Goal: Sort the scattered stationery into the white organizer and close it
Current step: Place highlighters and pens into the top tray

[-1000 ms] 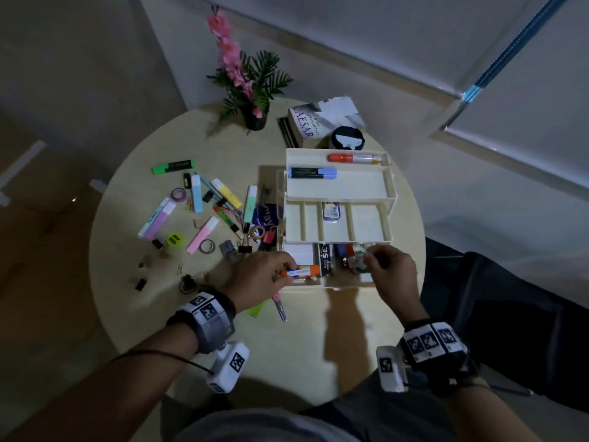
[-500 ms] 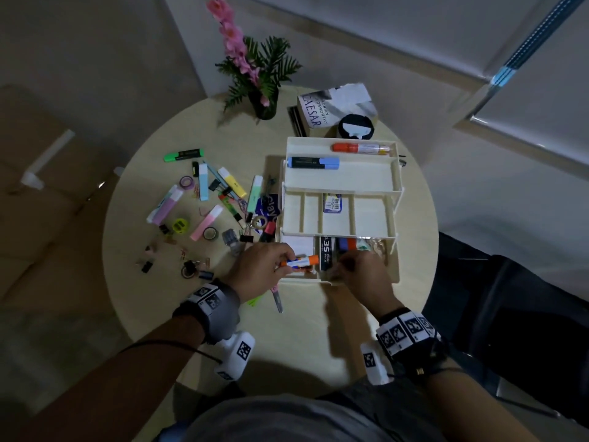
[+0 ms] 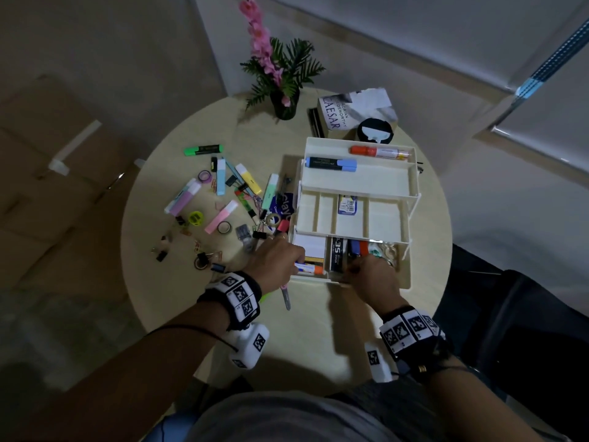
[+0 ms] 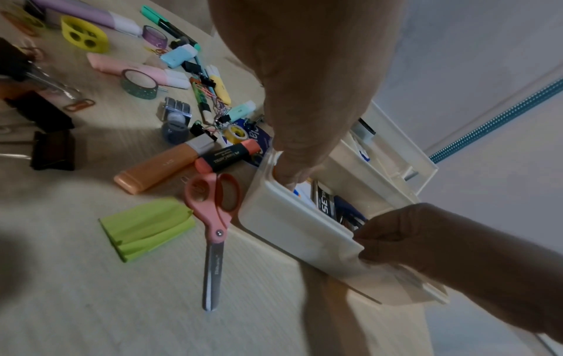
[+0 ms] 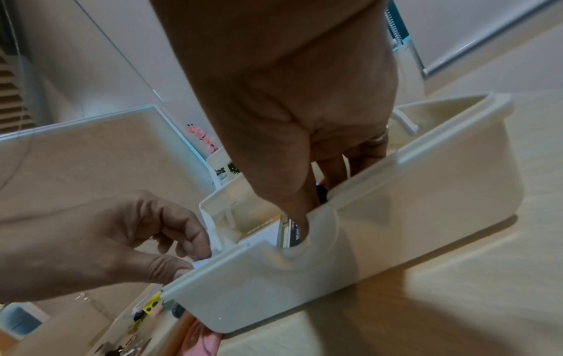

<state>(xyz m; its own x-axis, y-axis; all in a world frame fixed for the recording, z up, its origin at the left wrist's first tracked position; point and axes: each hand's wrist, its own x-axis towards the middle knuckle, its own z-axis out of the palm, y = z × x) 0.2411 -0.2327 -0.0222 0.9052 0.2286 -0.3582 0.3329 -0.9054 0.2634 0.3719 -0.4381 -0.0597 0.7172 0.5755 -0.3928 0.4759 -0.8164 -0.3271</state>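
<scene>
The white organizer (image 3: 357, 183) stands open on the round table, its two upper trays swung back. A blue highlighter (image 3: 331, 163) and an orange marker (image 3: 379, 152) lie in the top trays. My left hand (image 3: 296, 261) pinches an orange-and-white marker (image 3: 307, 268) over the left end of the bottom compartment. My right hand (image 3: 357, 269) reaches into the middle of that compartment beside a black box (image 3: 338, 253). In the right wrist view its fingers (image 5: 332, 173) dip inside the organizer's wall (image 5: 396, 216); what they touch is hidden. Scattered highlighters such as a pink one (image 3: 220, 216) lie to the left.
Pink scissors (image 4: 213, 216), green sticky notes (image 4: 146, 224) and an orange highlighter (image 4: 158, 166) lie just left of the organizer. Tape rolls and binder clips are spread further left. A potted plant (image 3: 283, 103), a book (image 3: 350, 113) and a black round holder (image 3: 374, 130) stand behind.
My right hand has moved left, from the right end of the bottom compartment to its middle by the black box. My left hand keeps holding the marker at the left end.
</scene>
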